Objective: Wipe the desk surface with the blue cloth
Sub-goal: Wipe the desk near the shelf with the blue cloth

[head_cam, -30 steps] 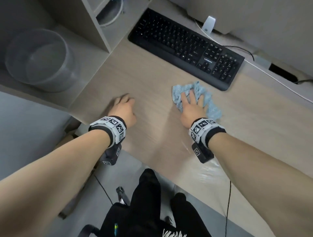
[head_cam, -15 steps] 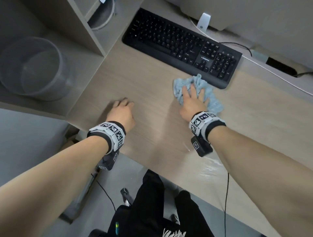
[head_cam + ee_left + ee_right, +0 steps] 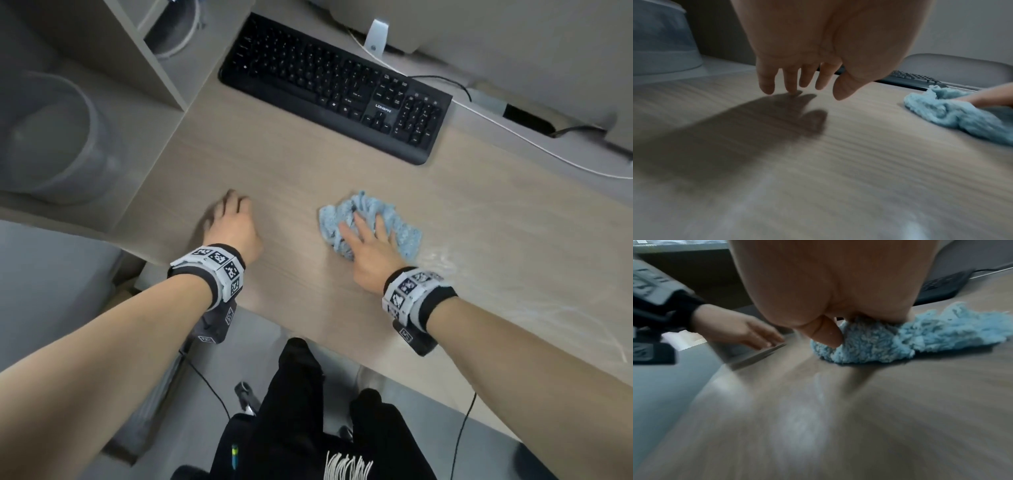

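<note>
A crumpled light-blue cloth point(image 3: 363, 205) point(image 3: 953, 113) point(image 3: 900, 340) lies on the wood-grain desk point(image 3: 281, 164), a short way in front of the black keyboard point(image 3: 335, 85). My right hand point(image 3: 366, 246) point(image 3: 828, 335) lies on top of it and presses it onto the desk, fingers spread and fairly straight, thumb against its left edge. To the left, my left hand point(image 3: 233, 222) point(image 3: 818, 84) holds nothing. Its relaxed fingertips touch the bare desk near the left corner.
Damp streaks point(image 3: 513, 274) shine on the desk to the right of the cloth. A white cable point(image 3: 513, 137) runs behind the keyboard. A clear round container point(image 3: 51, 137) sits on a lower shelf at the left. The desk's near edge is just under my wrists.
My right hand has drawn the cloth back from the keyboard toward the near edge. My left hand has stayed in place on the desk.
</note>
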Tool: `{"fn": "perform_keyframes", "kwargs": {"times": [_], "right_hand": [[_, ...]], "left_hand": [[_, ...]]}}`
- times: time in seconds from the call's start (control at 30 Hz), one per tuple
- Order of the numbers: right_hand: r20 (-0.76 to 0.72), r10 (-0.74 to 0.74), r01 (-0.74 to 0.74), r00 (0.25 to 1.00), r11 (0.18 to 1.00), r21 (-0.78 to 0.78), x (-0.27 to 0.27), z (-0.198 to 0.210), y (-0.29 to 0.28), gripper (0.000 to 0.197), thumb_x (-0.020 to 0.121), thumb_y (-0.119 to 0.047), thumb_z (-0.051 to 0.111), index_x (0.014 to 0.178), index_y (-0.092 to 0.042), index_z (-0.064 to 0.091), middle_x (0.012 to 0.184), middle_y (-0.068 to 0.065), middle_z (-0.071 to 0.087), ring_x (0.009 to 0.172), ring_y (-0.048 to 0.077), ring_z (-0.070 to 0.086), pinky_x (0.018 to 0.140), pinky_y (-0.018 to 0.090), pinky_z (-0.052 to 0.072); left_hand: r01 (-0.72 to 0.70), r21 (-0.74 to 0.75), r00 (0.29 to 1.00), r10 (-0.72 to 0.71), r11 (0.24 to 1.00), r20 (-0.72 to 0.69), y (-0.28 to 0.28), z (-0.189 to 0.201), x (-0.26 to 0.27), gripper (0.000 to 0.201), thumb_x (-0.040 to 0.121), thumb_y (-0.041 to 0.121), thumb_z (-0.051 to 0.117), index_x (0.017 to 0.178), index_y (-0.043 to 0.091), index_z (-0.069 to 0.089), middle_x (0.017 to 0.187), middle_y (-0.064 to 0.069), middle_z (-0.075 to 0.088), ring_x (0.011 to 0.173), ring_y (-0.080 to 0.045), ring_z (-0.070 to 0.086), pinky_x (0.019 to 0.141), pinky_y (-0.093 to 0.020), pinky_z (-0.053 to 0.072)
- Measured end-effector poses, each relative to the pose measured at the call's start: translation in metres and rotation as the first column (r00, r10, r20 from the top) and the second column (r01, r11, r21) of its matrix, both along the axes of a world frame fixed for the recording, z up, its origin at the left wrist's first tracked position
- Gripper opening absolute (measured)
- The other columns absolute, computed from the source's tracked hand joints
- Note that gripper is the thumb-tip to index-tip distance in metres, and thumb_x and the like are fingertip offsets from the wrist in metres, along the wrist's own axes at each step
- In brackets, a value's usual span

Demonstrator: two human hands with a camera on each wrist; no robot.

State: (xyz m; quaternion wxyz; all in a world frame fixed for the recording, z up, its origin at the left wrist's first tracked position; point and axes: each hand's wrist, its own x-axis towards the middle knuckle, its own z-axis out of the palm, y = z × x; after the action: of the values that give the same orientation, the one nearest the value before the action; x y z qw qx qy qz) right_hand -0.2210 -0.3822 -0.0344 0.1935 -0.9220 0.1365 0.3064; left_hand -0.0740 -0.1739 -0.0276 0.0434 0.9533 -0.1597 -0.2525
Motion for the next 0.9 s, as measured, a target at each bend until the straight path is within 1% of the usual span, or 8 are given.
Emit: {"fn": "perform_keyframes", "kwargs": {"times": [0.1, 0.17, 0.23, 0.33, 0.47, 0.6, 0.8, 0.9], "right_hand": [[-0.021, 0.194, -0.194, 0.981, 0.981, -0.002, -0.038, 0.0, -0.002, 0.093, 0.084, 0.007, 0.042, 0.157, -0.028, -0.004, 0.163, 0.001, -0.02, 0.145, 0.035, -0.027, 0.113, 0.053, -0.014], [-0.033, 0.246, -0.247, 0.969, 0.968, -0.032, -0.057, 0.002, -0.018, 0.098, 0.083, 0.015, 0.044, 0.157, -0.03, -0.002, 0.164, -0.002, -0.017, 0.147, 0.034, -0.022, 0.116, 0.051, -0.007], [0.013, 0.208, -0.206, 0.978, 0.975, -0.079, -0.068, 0.005, -0.036, 0.093, 0.084, 0.015, 0.047, 0.157, -0.03, 0.009, 0.165, 0.0, -0.005, 0.15, 0.035, -0.006, 0.119, 0.052, 0.019], [0.119, 0.143, -0.119, 0.983, 0.975, -0.189, -0.064, 0.012, -0.045, 0.074, 0.085, 0.002, 0.058, 0.149, -0.025, 0.034, 0.156, 0.01, 0.023, 0.138, 0.036, 0.028, 0.102, 0.044, 0.046], [0.154, 0.196, -0.17, 0.968, 0.971, -0.167, -0.061, 0.012, 0.002, 0.059, 0.09, -0.017, 0.064, 0.145, -0.024, 0.044, 0.141, 0.009, 0.04, 0.127, 0.032, 0.038, 0.096, 0.044, 0.046], [0.182, 0.282, -0.275, 0.942, 0.959, -0.066, -0.087, 0.002, 0.027, 0.054, 0.092, -0.02, 0.059, 0.144, -0.027, 0.045, 0.135, 0.004, 0.042, 0.123, 0.027, 0.037, 0.09, 0.039, 0.044], [0.185, -0.004, 0.022, 0.983, 0.995, -0.098, -0.075, 0.005, -0.043, 0.046, 0.092, -0.023, 0.061, 0.137, -0.026, 0.052, 0.134, 0.006, 0.045, 0.113, 0.028, 0.05, 0.092, 0.041, 0.047], [0.186, -0.033, 0.057, 0.982, 0.991, -0.125, -0.055, 0.003, -0.03, 0.046, 0.091, -0.017, 0.061, 0.136, -0.017, 0.051, 0.136, 0.01, 0.039, 0.108, 0.031, 0.053, 0.088, 0.039, 0.048]], "left_hand": [[0.008, -0.027, 0.999, -0.007, 1.0, 0.047, 0.008, 0.0, -0.024, 0.048, 0.083, 0.008, 0.048, 0.13, 0.009, 0.043, 0.153, -0.011, 0.029, 0.138, -0.035, 0.026, 0.105, -0.054, 0.034], [-0.001, -0.027, 0.998, 0.003, 1.0, 0.068, 0.016, -0.002, -0.045, 0.043, 0.082, 0.007, 0.048, 0.125, 0.008, 0.047, 0.145, -0.013, 0.038, 0.131, -0.037, 0.033, 0.1, -0.054, 0.038], [-0.034, -0.039, 0.997, 0.037, 0.999, 0.065, 0.023, -0.003, -0.066, 0.043, 0.083, 0.007, 0.047, 0.126, 0.009, 0.049, 0.139, -0.013, 0.042, 0.127, -0.036, 0.035, 0.098, -0.053, 0.04], [-0.068, -0.06, 0.996, 0.071, 0.996, 0.05, 0.027, -0.006, -0.09, 0.046, 0.084, 0.008, 0.046, 0.129, 0.011, 0.048, 0.142, -0.01, 0.041, 0.129, -0.034, 0.035, 0.102, -0.052, 0.037], [-0.076, -0.054, 0.997, 0.077, 0.996, 0.024, 0.025, -0.008, -0.107, 0.053, 0.082, 0.008, 0.046, 0.134, 0.012, 0.046, 0.148, -0.007, 0.039, 0.131, -0.034, 0.036, 0.106, -0.051, 0.034], [-0.08, -0.042, 0.996, 0.081, 0.996, 0.022, 0.022, -0.005, -0.108, 0.055, 0.08, 0.005, 0.046, 0.134, 0.013, 0.049, 0.145, -0.009, 0.041, 0.131, -0.035, 0.036, 0.106, -0.053, 0.034], [-0.037, -0.013, 0.999, 0.037, 0.999, -0.001, 0.026, -0.002, -0.109, 0.056, 0.08, 0.005, 0.046, 0.135, 0.01, 0.046, 0.144, -0.009, 0.042, 0.129, -0.035, 0.04, 0.105, -0.047, 0.038], [-0.015, 0.009, 1.0, 0.015, 1.0, 0.006, 0.023, -0.001, -0.112, 0.058, 0.078, 0.006, 0.047, 0.136, 0.008, 0.044, 0.146, -0.009, 0.041, 0.132, -0.033, 0.04, 0.106, -0.042, 0.036]]}}
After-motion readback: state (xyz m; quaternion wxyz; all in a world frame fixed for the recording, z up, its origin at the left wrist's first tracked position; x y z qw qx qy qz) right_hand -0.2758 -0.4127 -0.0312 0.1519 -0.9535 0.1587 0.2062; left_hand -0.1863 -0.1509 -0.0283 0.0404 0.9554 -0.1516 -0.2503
